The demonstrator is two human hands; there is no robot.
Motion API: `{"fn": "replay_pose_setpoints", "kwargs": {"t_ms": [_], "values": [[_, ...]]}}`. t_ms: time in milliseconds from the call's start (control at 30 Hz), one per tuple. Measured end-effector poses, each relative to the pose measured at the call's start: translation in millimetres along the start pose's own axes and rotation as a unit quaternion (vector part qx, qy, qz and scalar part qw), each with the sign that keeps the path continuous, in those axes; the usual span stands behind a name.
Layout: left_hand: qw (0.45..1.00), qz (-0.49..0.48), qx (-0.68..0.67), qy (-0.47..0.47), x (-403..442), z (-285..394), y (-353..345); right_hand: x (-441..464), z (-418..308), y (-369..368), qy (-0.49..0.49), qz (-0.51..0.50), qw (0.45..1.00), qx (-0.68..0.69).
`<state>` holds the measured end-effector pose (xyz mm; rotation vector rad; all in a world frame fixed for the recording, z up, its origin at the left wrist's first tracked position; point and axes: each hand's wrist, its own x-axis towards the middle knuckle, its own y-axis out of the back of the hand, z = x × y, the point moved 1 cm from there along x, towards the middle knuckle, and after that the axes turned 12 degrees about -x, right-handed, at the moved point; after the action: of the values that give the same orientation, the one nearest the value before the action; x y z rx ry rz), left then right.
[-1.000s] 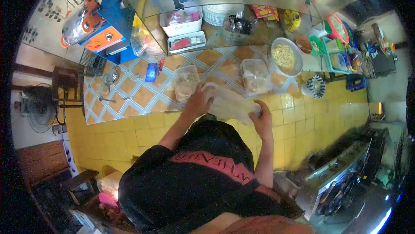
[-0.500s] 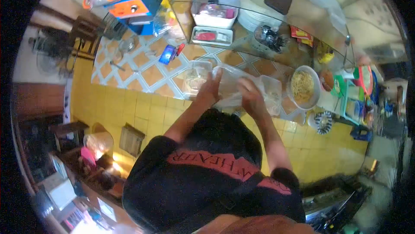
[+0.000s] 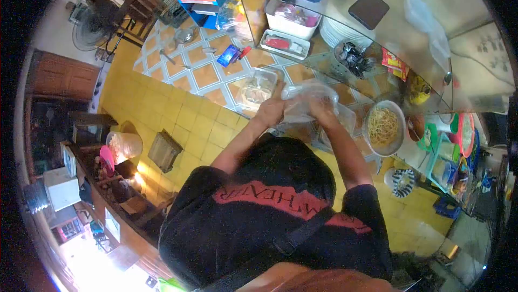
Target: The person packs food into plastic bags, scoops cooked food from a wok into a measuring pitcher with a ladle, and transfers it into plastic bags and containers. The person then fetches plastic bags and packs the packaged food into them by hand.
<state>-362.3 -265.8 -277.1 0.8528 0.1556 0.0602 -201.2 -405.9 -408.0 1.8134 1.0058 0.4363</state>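
Observation:
A translucent plastic bag (image 3: 299, 107) is stretched between my hands over the tiled counter. My left hand (image 3: 271, 110) grips the bag's left edge beside a clear food container (image 3: 257, 89). My right hand (image 3: 322, 107) reaches into or behind the film; its fingers are blurred and partly covered by the plastic. A second clear container (image 3: 344, 119) sits to the right, partly behind my right hand and forearm. Farther right stands a bowl of noodles (image 3: 384, 125).
Behind a glass panel are a white bin (image 3: 292, 21), a tray (image 3: 285, 44), stacked plates (image 3: 340, 30) and a cutlery holder (image 3: 352, 57). A blue packet (image 3: 229, 55) lies on the counter (image 3: 208, 71). Colourful tubs (image 3: 467, 133) stand at the right.
The view has turned, shifting the counter in the frame. The bag, earlier held spread low at the counter's edge, is now raised over the counter, and my right hand has moved into or behind it.

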Motion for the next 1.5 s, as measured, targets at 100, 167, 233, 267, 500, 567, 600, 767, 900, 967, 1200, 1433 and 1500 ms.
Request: {"fn": "replay_pose_setpoints", "kwargs": {"t_ms": [100,167,233,267,500,567,600,767,900,967,1200,1433,1500], "values": [[0.999,0.024,0.037,-0.015,-1,-12,-7,11,6,-7,-0.011,-0.006,0.984,-0.179],[0.995,0.027,0.041,0.082,11,-13,-10,11,8,-2,0.007,0.179,0.976,0.126],[0.983,0.027,0.044,0.177,15,-8,-9,-5,-25,51,0.044,0.168,0.984,-0.025],[0.979,0.080,0.046,0.180,16,-4,-7,-11,-45,80,0.078,0.157,0.969,-0.174],[0.970,0.087,0.069,0.216,31,3,5,-2,-39,91,0.070,0.080,0.973,-0.205],[0.971,0.078,0.062,0.215,38,0,5,6,-31,86,-0.003,-0.086,0.977,-0.196],[0.972,0.070,0.056,0.217,40,0,4,2,-42,96,-0.004,-0.086,0.977,-0.196],[0.973,0.054,0.079,0.212,54,-2,-14,5,-31,76,-0.031,-0.091,0.947,-0.307],[0.963,-0.032,0.064,0.262,74,-22,-49,13,-21,57,-0.212,-0.062,0.962,-0.159],[0.963,-0.042,0.092,0.249,95,-60,-93,4,-3,47,0.067,-0.039,0.938,-0.337],[0.964,-0.071,-0.015,0.255,104,-58,-87,-83,-39,148,0.027,0.152,0.986,-0.056],[0.942,-0.084,-0.189,0.265,89,-62,-68,-185,-38,117,-0.195,0.305,0.932,-0.004],[0.956,-0.072,-0.201,0.200,84,-61,-67,-200,-40,107,-0.231,0.319,0.919,0.011]]}}
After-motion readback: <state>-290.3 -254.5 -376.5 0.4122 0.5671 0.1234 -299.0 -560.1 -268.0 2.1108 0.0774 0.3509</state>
